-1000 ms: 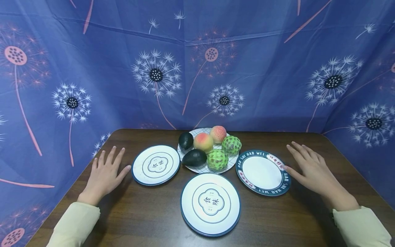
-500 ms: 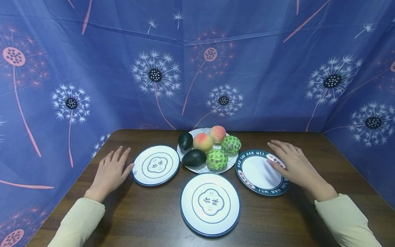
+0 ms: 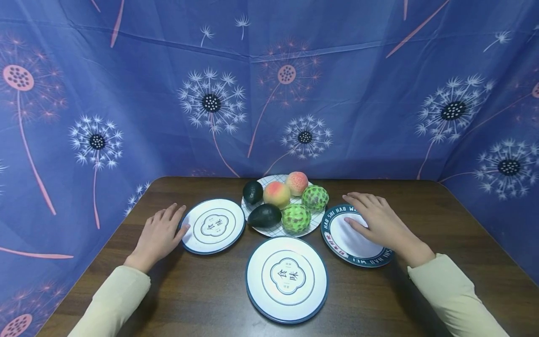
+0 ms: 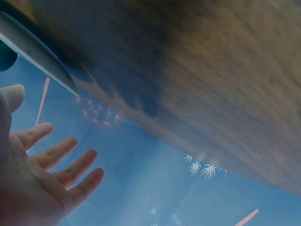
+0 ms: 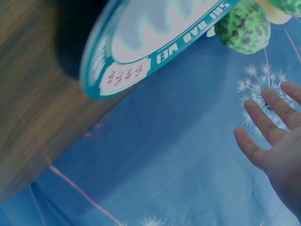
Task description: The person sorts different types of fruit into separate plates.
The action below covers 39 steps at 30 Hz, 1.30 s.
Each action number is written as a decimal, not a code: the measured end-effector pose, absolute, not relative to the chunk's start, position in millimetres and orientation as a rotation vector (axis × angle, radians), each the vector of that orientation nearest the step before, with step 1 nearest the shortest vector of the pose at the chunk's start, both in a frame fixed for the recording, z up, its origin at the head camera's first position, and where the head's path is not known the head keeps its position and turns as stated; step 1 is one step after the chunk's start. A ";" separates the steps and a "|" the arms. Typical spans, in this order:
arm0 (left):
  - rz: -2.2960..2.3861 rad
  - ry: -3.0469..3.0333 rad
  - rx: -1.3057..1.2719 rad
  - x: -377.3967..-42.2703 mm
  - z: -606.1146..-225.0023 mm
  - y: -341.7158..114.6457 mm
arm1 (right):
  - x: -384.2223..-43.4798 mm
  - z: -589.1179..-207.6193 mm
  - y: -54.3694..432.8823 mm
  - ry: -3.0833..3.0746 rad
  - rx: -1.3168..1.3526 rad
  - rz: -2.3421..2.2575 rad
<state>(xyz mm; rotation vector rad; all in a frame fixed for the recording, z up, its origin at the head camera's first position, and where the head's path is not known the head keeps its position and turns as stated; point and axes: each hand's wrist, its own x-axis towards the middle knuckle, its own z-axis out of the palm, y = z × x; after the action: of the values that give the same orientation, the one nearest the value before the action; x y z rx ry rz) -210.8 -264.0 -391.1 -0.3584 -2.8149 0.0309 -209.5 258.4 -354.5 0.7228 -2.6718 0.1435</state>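
Note:
My left hand (image 3: pixel 157 236) is held over the table at the left edge of a blue-rimmed white plate (image 3: pixel 214 226), fingers spread and holding nothing. Above the right side of a green-rimmed plate (image 3: pixel 351 238) hovers my right hand (image 3: pixel 383 224), its fingers extended, with a gap to the plate in the right wrist view. Between them a checked plate (image 3: pixel 273 230) bears two dark avocados (image 3: pixel 264 216), two peaches (image 3: pixel 277 194) and two green bumpy fruits (image 3: pixel 296 218). Nearest the front lies another blue-rimmed plate (image 3: pixel 286 299), seemingly stacked on a second one.
The dark wooden table (image 3: pixel 202 295) ends at a blue dandelion-patterned cloth (image 3: pixel 261 93) hanging behind it. The cloth also runs along the left and right sides.
My right hand has moved left from beside the green-rimmed plate to above it. The left hand has shifted slightly right, to the blue-rimmed plate's edge. Plates and fruit have stayed put.

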 end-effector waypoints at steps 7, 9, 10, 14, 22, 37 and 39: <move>0.032 -2.844 -0.380 -213.5 -395.2 -260.5 | -213.6 -355.1 239.6 -2.724 0.772 0.132; 0.030 -2.850 -0.383 -214.2 -395.8 -259.5 | -215.0 -356.2 234.6 -2.721 0.796 0.123; 0.031 -2.852 -0.384 -214.6 -396.2 -259.0 | -215.6 -356.9 232.0 -2.715 0.809 0.118; 0.045 -2.858 -0.393 -216.7 -398.3 -257.6 | -217.6 -358.8 221.8 -2.687 0.862 0.102; 0.088 -2.849 -0.388 -220.8 -402.8 -259.0 | -221.6 -360.2 200.3 -2.660 0.945 0.098; 0.054 -2.876 -0.411 -226.2 -405.2 -263.4 | -228.9 -359.9 171.5 -2.691 1.038 0.099; 0.043 -2.877 -0.416 -227.3 -405.6 -263.5 | -230.2 -360.8 168.8 -2.694 1.046 0.087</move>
<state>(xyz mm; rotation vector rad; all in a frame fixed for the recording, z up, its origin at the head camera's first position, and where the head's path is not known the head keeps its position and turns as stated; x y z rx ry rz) -227.3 -263.5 -405.6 -0.4156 -2.8765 0.0428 -230.2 168.8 -360.8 1.0464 -2.6940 0.0872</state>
